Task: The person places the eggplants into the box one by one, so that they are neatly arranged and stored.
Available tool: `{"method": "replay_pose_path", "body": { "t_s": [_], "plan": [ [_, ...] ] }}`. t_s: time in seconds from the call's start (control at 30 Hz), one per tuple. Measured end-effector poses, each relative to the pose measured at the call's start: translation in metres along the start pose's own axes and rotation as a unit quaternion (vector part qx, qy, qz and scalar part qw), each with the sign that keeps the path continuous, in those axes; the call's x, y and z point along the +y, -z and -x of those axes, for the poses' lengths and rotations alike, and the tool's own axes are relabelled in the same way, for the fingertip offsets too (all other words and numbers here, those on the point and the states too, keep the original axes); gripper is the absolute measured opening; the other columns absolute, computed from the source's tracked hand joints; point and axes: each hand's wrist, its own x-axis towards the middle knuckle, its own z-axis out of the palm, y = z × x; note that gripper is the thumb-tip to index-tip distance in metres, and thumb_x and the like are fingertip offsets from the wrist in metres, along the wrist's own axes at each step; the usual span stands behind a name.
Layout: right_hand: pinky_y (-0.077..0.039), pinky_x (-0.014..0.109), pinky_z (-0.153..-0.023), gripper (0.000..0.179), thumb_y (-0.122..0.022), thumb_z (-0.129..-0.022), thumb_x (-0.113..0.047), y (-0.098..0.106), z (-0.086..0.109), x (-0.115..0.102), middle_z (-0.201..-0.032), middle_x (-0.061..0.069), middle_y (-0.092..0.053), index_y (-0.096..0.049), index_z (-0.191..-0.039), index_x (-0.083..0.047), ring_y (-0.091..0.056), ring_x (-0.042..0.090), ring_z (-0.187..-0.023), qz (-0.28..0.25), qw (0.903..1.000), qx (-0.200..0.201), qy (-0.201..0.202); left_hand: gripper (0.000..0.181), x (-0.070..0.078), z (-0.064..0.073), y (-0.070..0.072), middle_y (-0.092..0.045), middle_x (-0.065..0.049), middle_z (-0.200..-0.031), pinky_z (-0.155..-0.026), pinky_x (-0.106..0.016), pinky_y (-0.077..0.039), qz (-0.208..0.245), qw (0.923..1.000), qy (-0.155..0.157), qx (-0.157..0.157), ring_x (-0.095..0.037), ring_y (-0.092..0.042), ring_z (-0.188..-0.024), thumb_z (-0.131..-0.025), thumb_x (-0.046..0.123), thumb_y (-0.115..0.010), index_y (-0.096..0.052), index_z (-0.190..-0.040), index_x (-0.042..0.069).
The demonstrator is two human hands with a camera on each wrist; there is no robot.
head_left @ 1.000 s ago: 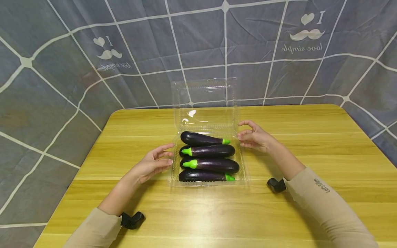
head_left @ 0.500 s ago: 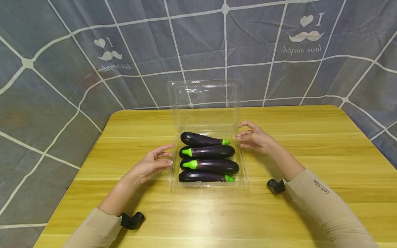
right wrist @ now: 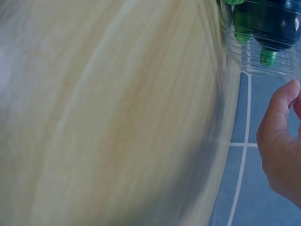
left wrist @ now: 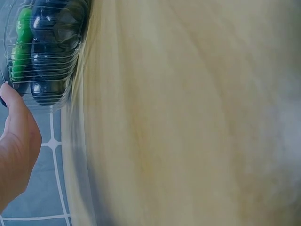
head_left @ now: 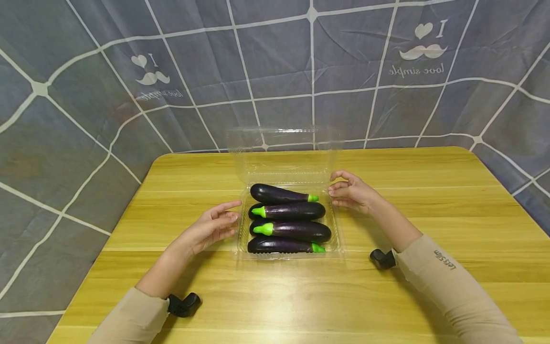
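Note:
Several dark purple eggplants [head_left: 296, 231] with green stem ends lie side by side in a clear plastic clamshell box [head_left: 289, 255] on the table. Its transparent lid [head_left: 283, 160] is hinged at the far edge and leans back, away from the person. My left hand [head_left: 208, 227] is at the box's left side, fingers relaxed and tips right at the rim. On the opposite side my right hand [head_left: 353, 193] has its loosely bent, spread fingers at the rim near the hinge. In the right wrist view the thumb [right wrist: 287, 96] reaches up to the box's edge.
The wooden table [head_left: 283, 301] extends around the box on all sides. Behind it hangs a grey curtain [head_left: 352, 52] with white grid lines. A black wrist camera [head_left: 184, 305] is worn on the left wrist, and another black camera [head_left: 382, 259] on the right.
The lid has tipped farther back toward the curtain, its top edge now lower. The left hand's fingers have shifted slightly at the rim. The right hand and the eggplants have stayed in place.

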Motion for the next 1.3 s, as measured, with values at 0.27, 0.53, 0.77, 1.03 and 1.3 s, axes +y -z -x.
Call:
{"method": "replay_pose_path", "body": {
  "t_s": [0.27, 0.53, 0.77, 1.03, 1.3],
  "plan": [
    [-0.053, 0.024, -0.064, 0.030, -0.049, -0.087, 0.013, 0.0013, 0.0011, -0.0006, -0.083, 0.002, -0.058, -0.051, -0.095, -0.016, -0.057, 0.013, -0.072, 0.007, 1.0000, -0.001, -0.003, 0.062, 0.0048, 0.0003, -0.0009, -0.050, -0.003, -0.102, -0.076, -0.020, -0.051, 0.017, 0.9997, 0.009, -0.013, -0.013, -0.053, -0.087, -0.100, 0.042, -0.032, -0.025, -0.144, 0.000],
    [-0.053, 0.024, -0.064, 0.030, -0.047, -0.087, 0.015, 0.0007, 0.0012, -0.0009, -0.082, 0.002, -0.059, -0.052, -0.093, -0.015, -0.058, 0.013, -0.072, -0.003, 1.0000, 0.002, 0.000, 0.064, 0.0067, 0.0001, 0.0014, -0.050, -0.005, -0.102, -0.076, -0.023, -0.052, 0.053, 0.9976, 0.000, -0.046, -0.014, -0.054, -0.086, -0.100, 0.048, -0.017, -0.029, -0.141, 0.000],
    [-0.052, 0.023, -0.063, 0.038, -0.044, -0.085, 0.019, -0.0001, 0.0010, 0.0004, -0.085, 0.003, -0.056, -0.058, -0.080, -0.016, -0.057, 0.013, -0.072, 0.023, 0.9996, 0.016, 0.010, 0.067, 0.0080, 0.0008, 0.0001, -0.047, -0.008, -0.108, -0.077, -0.023, -0.052, 0.045, 0.9983, 0.003, -0.037, -0.015, -0.053, -0.089, -0.099, 0.049, -0.018, -0.025, -0.141, -0.003],
    [-0.052, 0.023, -0.065, 0.043, -0.040, -0.082, 0.020, 0.0000, 0.0006, 0.0036, -0.084, 0.002, -0.056, -0.059, -0.067, -0.016, -0.056, 0.012, -0.074, 0.056, 0.9980, 0.012, 0.027, 0.082, 0.0098, 0.0044, -0.0026, -0.009, -0.029, -0.146, -0.083, -0.022, -0.049, -0.001, 0.9997, 0.024, -0.011, -0.022, -0.044, -0.106, -0.097, 0.052, -0.026, 0.006, -0.145, -0.005],
    [-0.051, 0.021, -0.062, 0.040, -0.044, -0.084, 0.018, -0.0010, 0.0028, 0.0024, -0.086, 0.002, -0.057, -0.058, -0.066, -0.015, -0.057, 0.013, -0.073, 0.064, 0.9975, 0.016, 0.025, 0.076, 0.0079, 0.0037, -0.0021, -0.025, -0.026, -0.140, -0.084, -0.024, -0.049, -0.015, 0.9996, 0.011, -0.022, -0.020, -0.049, -0.105, -0.098, 0.051, -0.028, -0.007, -0.146, -0.005]
  ]
}}
